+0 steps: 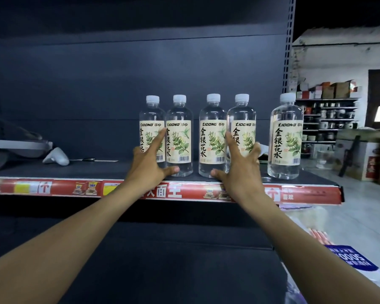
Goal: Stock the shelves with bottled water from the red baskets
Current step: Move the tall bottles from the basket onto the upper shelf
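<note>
Five bottles up, more to fill
Five water bottles stand on the shelf, from the middle to 3 o'clock. My left hand and right hand are spread open against them (not squeezing). Space is left at 9 o'clock. I can't see the red baskets.

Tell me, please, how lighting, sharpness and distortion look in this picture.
Head view: five bottles sharp and well lit; back panel dim; red shelf strip bowed slightly by the wide lens; packages at lower right blurred.
</note>
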`<move>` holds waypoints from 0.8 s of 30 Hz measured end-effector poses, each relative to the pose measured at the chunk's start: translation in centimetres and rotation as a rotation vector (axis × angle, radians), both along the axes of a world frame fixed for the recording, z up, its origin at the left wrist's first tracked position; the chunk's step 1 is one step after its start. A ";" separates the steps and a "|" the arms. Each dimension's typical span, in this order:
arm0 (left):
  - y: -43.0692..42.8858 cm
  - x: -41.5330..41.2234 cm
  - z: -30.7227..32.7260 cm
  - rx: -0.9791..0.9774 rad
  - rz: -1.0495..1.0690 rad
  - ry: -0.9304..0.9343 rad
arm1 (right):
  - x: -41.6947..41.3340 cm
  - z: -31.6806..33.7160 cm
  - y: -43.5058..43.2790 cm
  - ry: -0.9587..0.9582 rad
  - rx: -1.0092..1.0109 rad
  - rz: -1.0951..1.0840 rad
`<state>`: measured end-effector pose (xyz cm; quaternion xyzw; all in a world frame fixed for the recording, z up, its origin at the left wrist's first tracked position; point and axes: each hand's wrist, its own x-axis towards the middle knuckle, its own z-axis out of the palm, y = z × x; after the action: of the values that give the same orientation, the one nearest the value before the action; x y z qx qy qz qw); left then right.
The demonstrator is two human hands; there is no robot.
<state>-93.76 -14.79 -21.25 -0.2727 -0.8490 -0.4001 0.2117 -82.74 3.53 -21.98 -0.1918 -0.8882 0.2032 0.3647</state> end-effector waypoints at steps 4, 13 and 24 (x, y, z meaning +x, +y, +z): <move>1.0 -0.2 0.0 0.008 0.005 -0.011 | -1.3 0.0 0.1 0.003 -0.008 -0.003; 1.2 -0.6 -0.3 -0.032 -0.012 -0.011 | -1.4 -0.1 0.2 0.011 -0.044 0.029; -11.8 8.3 -3.8 -0.600 0.440 0.260 | 2.2 -4.5 -12.7 -0.082 0.226 0.180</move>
<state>-85.45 -26.59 -25.05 -0.1824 -0.9325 -0.0414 0.3090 -80.52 -9.18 -26.46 -0.0774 -0.9332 0.1259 0.3276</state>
